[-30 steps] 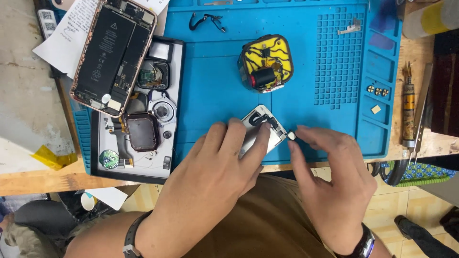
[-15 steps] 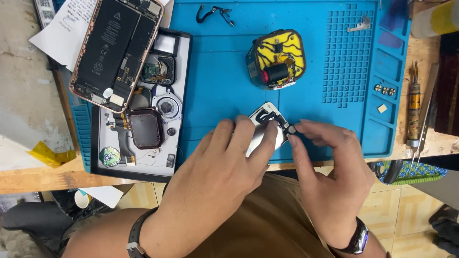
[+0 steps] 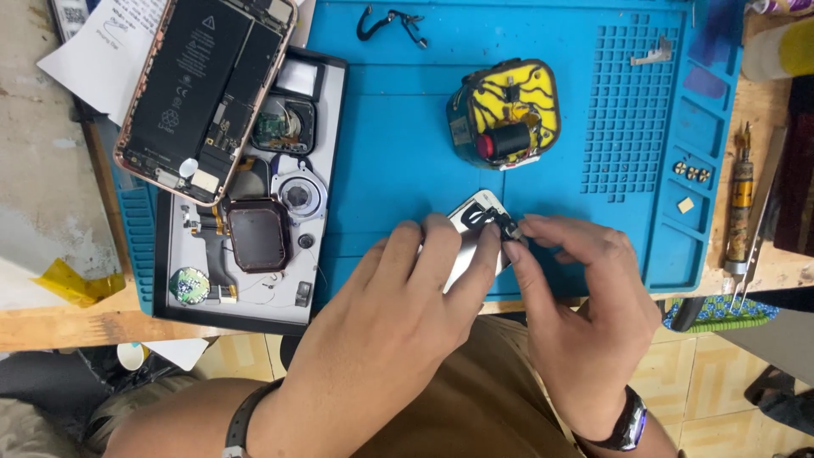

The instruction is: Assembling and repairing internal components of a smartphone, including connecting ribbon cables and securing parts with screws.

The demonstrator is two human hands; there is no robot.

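Note:
My left hand (image 3: 398, 314) grips a small silver device casing (image 3: 468, 233) at the near edge of the blue work mat (image 3: 407, 127), fingers wrapped over its lower side. My right hand (image 3: 577, 297) pinches a small black part (image 3: 502, 225) at the casing's upper right corner with thumb and forefinger. Both wrists wear dark bands. The casing's lower half is hidden under my left fingers.
A yellow-and-black module with a red button (image 3: 506, 114) lies on the mat beyond my hands. A tray (image 3: 254, 297) on the left holds watch parts, with an opened phone (image 3: 203, 93) over it. A screwdriver (image 3: 740, 208) and tweezers lie right.
Both hands stay on the casing with the same grip. The camera has shifted slightly, so the mat and hands sit a little higher and further right in view.

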